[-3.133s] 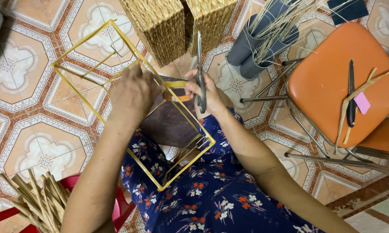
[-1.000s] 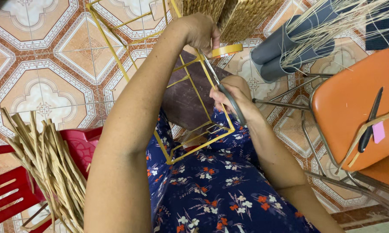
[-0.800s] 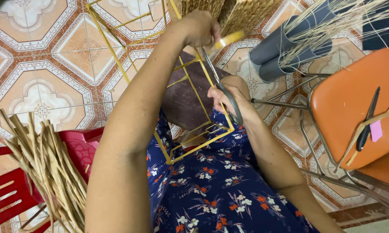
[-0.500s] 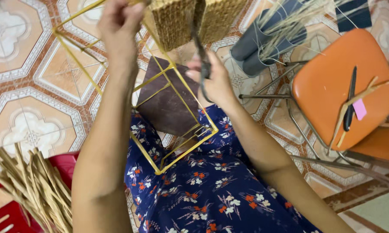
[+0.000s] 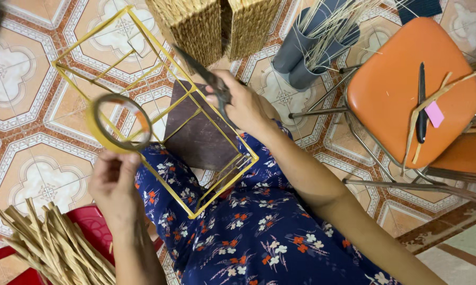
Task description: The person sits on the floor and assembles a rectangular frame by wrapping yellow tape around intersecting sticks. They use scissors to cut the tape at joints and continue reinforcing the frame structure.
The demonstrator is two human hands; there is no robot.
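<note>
Nearest the camera, on the lap of a blue flowered dress (image 5: 259, 237), a yellow wire frame (image 5: 159, 105) rests tilted, its far end over the tiled floor (image 5: 32, 58). At lower left the left hand (image 5: 114, 182) holds up a roll of tape (image 5: 120, 122), fingers (image 5: 123, 168) pinched on its lower rim. Beside it lies a bundle of dried stalks (image 5: 48, 245) on a red stool (image 5: 85, 221). Farther up, the right hand (image 5: 243, 103) grips dark scissors (image 5: 206, 82), fingers closed around the handles, blades pointing up-left over the frame. Beyond stand two woven baskets (image 5: 217, 24), grey tubes of thin fibres (image 5: 306, 53), and an orange chair (image 5: 412, 84) carrying a dark tool (image 5: 422, 103).
</note>
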